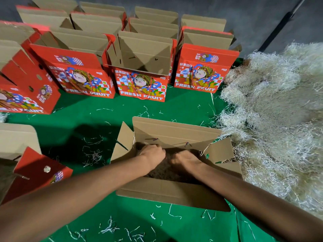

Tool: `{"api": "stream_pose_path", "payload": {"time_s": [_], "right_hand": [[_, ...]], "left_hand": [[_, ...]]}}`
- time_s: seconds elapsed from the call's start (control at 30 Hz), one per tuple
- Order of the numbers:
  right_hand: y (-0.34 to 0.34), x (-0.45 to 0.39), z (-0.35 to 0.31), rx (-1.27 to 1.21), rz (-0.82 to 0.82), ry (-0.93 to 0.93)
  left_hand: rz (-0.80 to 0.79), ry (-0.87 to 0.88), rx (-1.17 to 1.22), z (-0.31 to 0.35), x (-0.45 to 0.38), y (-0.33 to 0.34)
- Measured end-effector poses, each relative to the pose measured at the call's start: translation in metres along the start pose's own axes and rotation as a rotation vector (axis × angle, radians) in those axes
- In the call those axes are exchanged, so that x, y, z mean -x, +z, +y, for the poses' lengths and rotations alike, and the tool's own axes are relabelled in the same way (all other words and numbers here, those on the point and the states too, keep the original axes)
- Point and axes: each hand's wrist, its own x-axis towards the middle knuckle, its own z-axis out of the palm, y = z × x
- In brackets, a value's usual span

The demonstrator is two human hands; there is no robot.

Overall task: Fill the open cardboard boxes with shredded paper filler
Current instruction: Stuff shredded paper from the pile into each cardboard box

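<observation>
An open cardboard box [174, 194] stands on the green cloth right in front of me, flaps up. Shredded paper filler [166, 172] lies inside it, dark in shadow. Both my hands are down in the box. My left hand [153, 154] has its fingers curled into the filler near the far wall. My right hand [186, 161] rests palm down on the filler beside it, fingertips buried. A big pale pile of shredded paper [272, 123] lies to the right, touching the box's right flap.
Several red "FRESH FRUIT" boxes [141, 84] stand open in rows at the back. Another red box [35, 173] lies at the near left. Loose paper strands are scattered over the green cloth [83, 116]. A grey floor lies beyond.
</observation>
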Motion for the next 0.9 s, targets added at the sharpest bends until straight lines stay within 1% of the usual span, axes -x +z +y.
{"api": "stream_pose_path", "payload": {"time_s": [0.07,0.13,0.2,0.27,0.33,0.4,0.47,0.5,0.57,0.63,0.67,0.7,0.73,0.77,0.8,0.83,0.9], "right_hand": [[0.002,-0.007,-0.008,0.061,0.017,-0.104],[0.007,-0.008,-0.016,0.133,0.065,-0.191],[0.013,-0.009,-0.016,0.168,0.023,-0.260],[0.013,-0.006,-0.015,0.152,-0.057,-0.232],[0.017,0.000,-0.010,0.146,-0.151,-0.146],[0.019,0.004,-0.004,0.176,-0.260,-0.053],[0.015,0.008,-0.001,0.182,-0.336,0.033],[0.010,0.010,0.000,0.139,-0.361,0.086],[-0.002,0.014,-0.001,-0.001,-0.287,0.152],[-0.016,0.015,-0.003,-0.114,-0.073,0.168],[-0.020,0.015,-0.005,-0.119,0.029,0.127],[-0.022,0.012,-0.007,-0.140,0.079,0.101],[-0.023,0.008,-0.009,-0.177,0.076,0.110],[-0.023,0.002,-0.011,-0.190,0.016,0.144],[-0.021,-0.002,-0.012,-0.166,-0.056,0.165],[-0.017,-0.005,-0.013,-0.130,-0.125,0.173],[-0.003,-0.007,-0.012,-0.068,-0.241,0.221]], "left_hand": [[-0.090,-0.032,-0.010,0.000,0.001,0.006],[-0.236,-0.038,-0.022,-0.005,0.001,0.018],[-0.370,-0.028,-0.035,-0.010,-0.001,0.031],[-0.429,-0.023,-0.072,-0.013,-0.002,0.034],[-0.456,-0.022,-0.119,-0.014,-0.004,0.030],[-0.458,-0.032,-0.149,-0.015,-0.005,0.025],[-0.440,-0.035,-0.107,-0.015,-0.004,0.021],[-0.423,-0.030,-0.072,-0.014,-0.002,0.018],[-0.331,0.017,-0.008,-0.017,0.005,0.010],[-0.193,0.083,0.113,-0.020,0.011,0.003],[-0.103,0.106,0.193,-0.020,0.012,0.001],[-0.001,0.113,0.257,-0.019,0.010,0.000],[0.089,0.107,0.304,-0.015,0.008,0.001],[0.135,0.090,0.337,-0.011,0.004,0.003],[0.122,0.070,0.355,-0.007,0.001,0.006],[0.060,0.046,0.345,-0.005,-0.002,0.012],[-0.134,-0.013,0.242,-0.005,-0.008,0.026]]}}
